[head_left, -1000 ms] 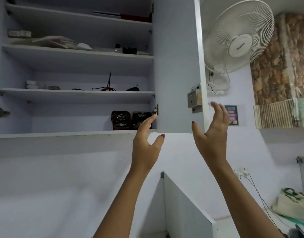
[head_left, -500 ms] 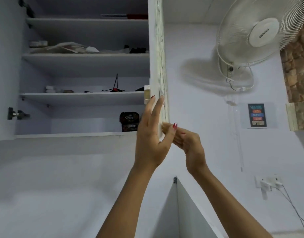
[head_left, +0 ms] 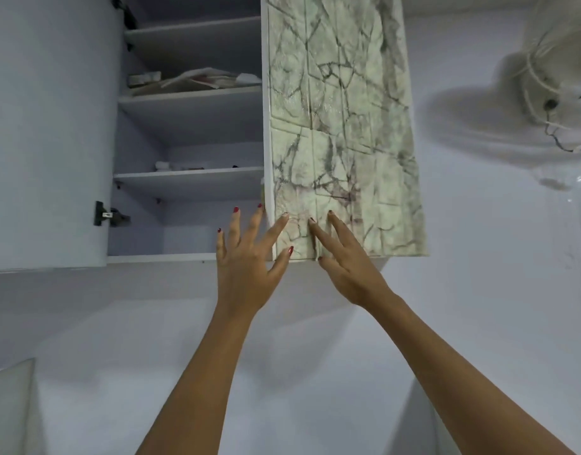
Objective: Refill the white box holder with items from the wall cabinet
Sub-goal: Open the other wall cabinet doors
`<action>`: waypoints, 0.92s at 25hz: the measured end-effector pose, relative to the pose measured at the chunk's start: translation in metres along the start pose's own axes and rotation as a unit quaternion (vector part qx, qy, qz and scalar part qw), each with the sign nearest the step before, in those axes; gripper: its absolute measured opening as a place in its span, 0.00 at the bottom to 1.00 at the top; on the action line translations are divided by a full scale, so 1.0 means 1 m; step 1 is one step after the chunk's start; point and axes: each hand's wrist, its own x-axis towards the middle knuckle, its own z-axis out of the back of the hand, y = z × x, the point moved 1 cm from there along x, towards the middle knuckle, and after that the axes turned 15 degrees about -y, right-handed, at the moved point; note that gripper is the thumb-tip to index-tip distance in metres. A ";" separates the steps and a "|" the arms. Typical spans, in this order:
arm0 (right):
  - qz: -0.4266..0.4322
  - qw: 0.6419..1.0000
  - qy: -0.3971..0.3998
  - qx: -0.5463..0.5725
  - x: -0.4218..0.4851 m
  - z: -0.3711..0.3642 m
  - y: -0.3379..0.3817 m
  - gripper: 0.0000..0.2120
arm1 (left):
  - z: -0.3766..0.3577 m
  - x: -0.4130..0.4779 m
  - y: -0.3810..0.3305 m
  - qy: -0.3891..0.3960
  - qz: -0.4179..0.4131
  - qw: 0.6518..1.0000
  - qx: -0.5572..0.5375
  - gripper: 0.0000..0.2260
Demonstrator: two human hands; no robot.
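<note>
The wall cabinet (head_left: 190, 133) hangs overhead with its left half showing pale shelves. Its right door (head_left: 341, 126), faced in green marbled stone pattern, covers the right half. My left hand (head_left: 246, 257) is raised with fingers spread and straight at the door's lower left edge, its thumb touching the door face. My right hand (head_left: 345, 261) lies flat with straight fingers against the bottom of the marbled door. Papers and a small box (head_left: 190, 78) lie on an upper shelf. The white box holder is out of view, and the door hides the dark packets.
The left cabinet door (head_left: 46, 133) stands open at the left with a hinge (head_left: 103, 214) on its inner edge. A white wall fan (head_left: 558, 60) is mounted at the upper right. Small items (head_left: 177, 165) sit on the middle shelf.
The right door has swung from open to nearly shut, its marbled face turned toward me. Both hands moved onto its lower part, and the view shifted left and closer.
</note>
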 end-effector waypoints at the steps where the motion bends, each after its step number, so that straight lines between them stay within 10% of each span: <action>1: 0.000 0.999 0.002 -0.045 0.007 -0.024 -0.001 0.29 | -0.012 0.001 0.023 0.020 -0.004 1.000 0.009 0.23; 11: -0.083 0.963 -0.016 -0.255 0.062 -0.168 -0.041 0.29 | -0.099 -0.003 0.166 0.090 0.042 0.985 -0.144 0.19; 23: -0.156 0.976 -0.027 -0.150 0.068 -0.168 -0.002 0.28 | -0.062 -0.029 0.187 0.059 0.208 0.919 -0.329 0.20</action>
